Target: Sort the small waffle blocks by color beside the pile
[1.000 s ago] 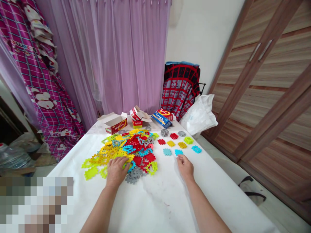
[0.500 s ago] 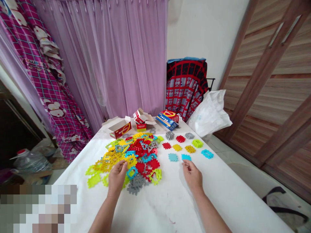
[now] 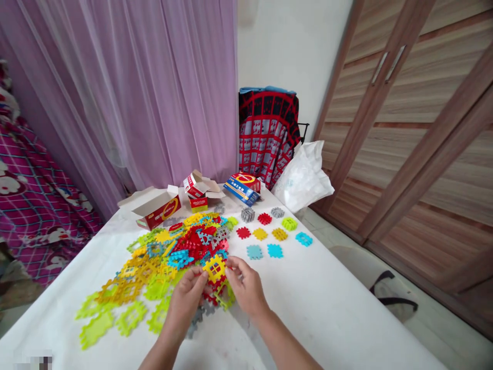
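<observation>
Where a moment ago the two hands were well apart, the left by the heap and the right near the laid-out tiles, they have now met over the near side of the loose heap of interlocking plastic tiles [image 3: 194, 241]. Between them they hold a yellow window-frame tile [image 3: 214, 269], tipped up so that I can see red through its openings. The left hand [image 3: 188, 294] pinches its left edge, thumb toward me; the right hand [image 3: 248, 289] has its fingertips closed on the opposite edge. I can't tell from here whether another piece is tucked behind it.

So both hands are taken up with this one tile, which seems lifted off the heap and is apart from the sorted pieces. Those sit to the right on the white table cover [image 3: 319, 303], just as they were: a pale turquoise tile [image 3: 254, 252] beside a bright blue tile [image 3: 275, 251], with a flat yellow tile [image 3: 260, 234] and a red tile [image 3: 243, 233] behind them. With the right hand drawn away, the bright blue tile is in full view. As I judge it, the work has passed from picking out to handling a single piece with both hands.
</observation>
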A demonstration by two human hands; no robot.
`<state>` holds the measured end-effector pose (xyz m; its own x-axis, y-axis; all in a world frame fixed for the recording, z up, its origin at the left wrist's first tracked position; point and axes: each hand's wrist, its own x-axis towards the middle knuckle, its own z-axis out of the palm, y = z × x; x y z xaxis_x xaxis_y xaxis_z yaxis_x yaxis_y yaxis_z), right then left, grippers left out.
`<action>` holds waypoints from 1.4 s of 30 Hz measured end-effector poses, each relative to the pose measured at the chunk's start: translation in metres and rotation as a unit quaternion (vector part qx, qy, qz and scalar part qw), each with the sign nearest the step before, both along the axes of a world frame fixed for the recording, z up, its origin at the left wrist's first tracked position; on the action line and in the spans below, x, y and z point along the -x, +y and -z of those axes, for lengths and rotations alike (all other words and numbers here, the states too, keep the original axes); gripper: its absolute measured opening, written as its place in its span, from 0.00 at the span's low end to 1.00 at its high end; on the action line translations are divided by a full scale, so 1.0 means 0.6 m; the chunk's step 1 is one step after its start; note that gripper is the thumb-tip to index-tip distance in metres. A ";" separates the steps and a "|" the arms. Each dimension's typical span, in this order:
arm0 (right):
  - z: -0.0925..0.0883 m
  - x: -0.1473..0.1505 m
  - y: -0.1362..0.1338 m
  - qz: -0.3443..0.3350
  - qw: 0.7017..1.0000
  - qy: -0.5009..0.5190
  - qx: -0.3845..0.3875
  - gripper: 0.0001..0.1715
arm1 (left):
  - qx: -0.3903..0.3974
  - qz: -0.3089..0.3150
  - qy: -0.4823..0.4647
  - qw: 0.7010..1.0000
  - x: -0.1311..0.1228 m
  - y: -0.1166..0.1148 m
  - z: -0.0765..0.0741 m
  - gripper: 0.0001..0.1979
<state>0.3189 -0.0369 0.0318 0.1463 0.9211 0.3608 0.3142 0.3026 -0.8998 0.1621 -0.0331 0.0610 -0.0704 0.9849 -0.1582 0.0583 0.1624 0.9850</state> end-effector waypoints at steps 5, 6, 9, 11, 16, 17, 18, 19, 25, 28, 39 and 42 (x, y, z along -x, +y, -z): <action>0.002 -0.002 0.013 -0.024 0.994 0.094 0.052 0.15 | -0.007 0.030 0.022 0.999 -0.004 -0.007 0.000 0.30; 0.000 -0.006 0.013 -0.027 0.994 0.090 0.051 0.14 | -0.014 0.034 0.032 0.999 -0.001 -0.008 0.000 0.30; -0.012 -0.022 0.017 -0.046 0.996 0.061 0.050 0.14 | -0.038 0.050 0.066 0.996 0.007 -0.003 0.002 0.29; -0.022 -0.034 0.025 -0.064 0.996 0.032 0.049 0.13 | -0.046 0.066 0.081 0.993 0.008 0.003 0.001 0.27; -0.033 -0.049 0.052 -0.077 0.996 0.002 0.035 0.13 | -0.021 0.102 0.058 0.993 -0.007 0.018 -0.004 0.26; -0.031 -0.051 0.054 -0.073 0.997 0.007 0.034 0.13 | -0.006 0.105 0.046 0.993 -0.011 0.019 -0.005 0.26; -0.029 -0.052 0.055 -0.070 0.997 0.011 0.034 0.14 | 0.013 0.107 0.036 0.994 -0.014 0.018 -0.006 0.27; -0.026 -0.054 0.053 -0.069 0.997 0.013 0.033 0.14 | 0.031 0.105 0.029 0.994 -0.016 0.017 -0.006 0.27; -0.026 -0.071 0.026 -0.120 0.981 -0.146 -0.047 0.26 | 0.089 0.080 -0.008 0.993 -0.014 0.013 -0.005 0.29; -0.031 -0.069 0.020 -0.140 0.958 -0.242 -0.068 0.33 | 0.099 0.083 -0.011 0.992 -0.011 0.012 -0.004 0.29; -0.027 -0.053 0.014 -0.091 0.955 -0.278 -0.044 0.36 | 0.081 0.089 0.041 0.992 -0.006 0.004 -0.002 0.32; -0.025 -0.062 0.017 -0.070 0.953 -0.292 -0.035 0.35 | 0.040 0.049 0.085 0.994 0.005 0.001 0.000 0.32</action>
<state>0.3558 -0.0267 0.0467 -0.2210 0.8871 0.4052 0.7081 0.4316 -0.5588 0.1589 -0.0324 0.0612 -0.0062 0.9730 -0.2306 0.2417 0.2252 0.9439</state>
